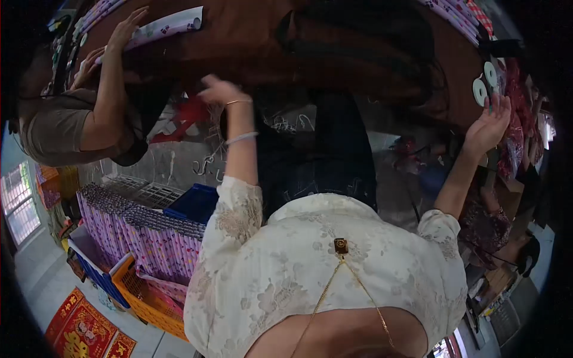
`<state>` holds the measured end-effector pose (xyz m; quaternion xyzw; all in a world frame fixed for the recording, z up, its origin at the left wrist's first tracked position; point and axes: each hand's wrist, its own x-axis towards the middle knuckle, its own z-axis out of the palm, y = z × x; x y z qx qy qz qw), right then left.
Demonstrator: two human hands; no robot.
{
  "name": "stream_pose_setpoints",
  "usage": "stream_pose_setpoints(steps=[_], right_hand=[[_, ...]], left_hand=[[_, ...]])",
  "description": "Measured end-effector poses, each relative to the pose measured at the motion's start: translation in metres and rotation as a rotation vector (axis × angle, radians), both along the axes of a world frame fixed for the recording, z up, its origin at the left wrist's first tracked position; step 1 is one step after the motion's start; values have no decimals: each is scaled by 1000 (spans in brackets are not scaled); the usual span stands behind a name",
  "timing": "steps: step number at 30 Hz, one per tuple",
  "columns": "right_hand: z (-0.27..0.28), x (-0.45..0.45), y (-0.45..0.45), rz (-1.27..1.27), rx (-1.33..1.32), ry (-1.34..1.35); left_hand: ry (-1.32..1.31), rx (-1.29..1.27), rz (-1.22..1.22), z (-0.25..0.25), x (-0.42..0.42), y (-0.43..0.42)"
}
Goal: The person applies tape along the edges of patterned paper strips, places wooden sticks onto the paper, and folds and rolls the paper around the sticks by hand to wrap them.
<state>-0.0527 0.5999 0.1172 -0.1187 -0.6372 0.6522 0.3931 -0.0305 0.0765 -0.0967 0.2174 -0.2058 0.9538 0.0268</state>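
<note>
My left hand hangs in the air near the front edge of a brown-covered table, slightly blurred. Its fingers are stretched out and nothing shows in them. Far to the right, my right hand is raised at the table's right end with its fingers extended. Just beyond its fingertips lie two white rolls of tape. A small teal spot shows by the fingers, too small to name. Whether the fingers touch the rolls I cannot tell.
At left, a co-worker's hands lie on a rolled purple-patterned sheet. More patterned rolls lie at the back right. Many upright rolls fill a blue crate beside an orange basket. Scraps litter the floor.
</note>
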Motion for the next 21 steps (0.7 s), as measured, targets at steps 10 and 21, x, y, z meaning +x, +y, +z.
stream_pose_setpoints(steps=[10,21], right_hand=[[-19,23,1,248,74,-202],[-34,-24,-54,953,70,-226]], left_hand=[[1326,-1556,-917,53,67,316],[-1442,-2294,362,-67,182,-21]])
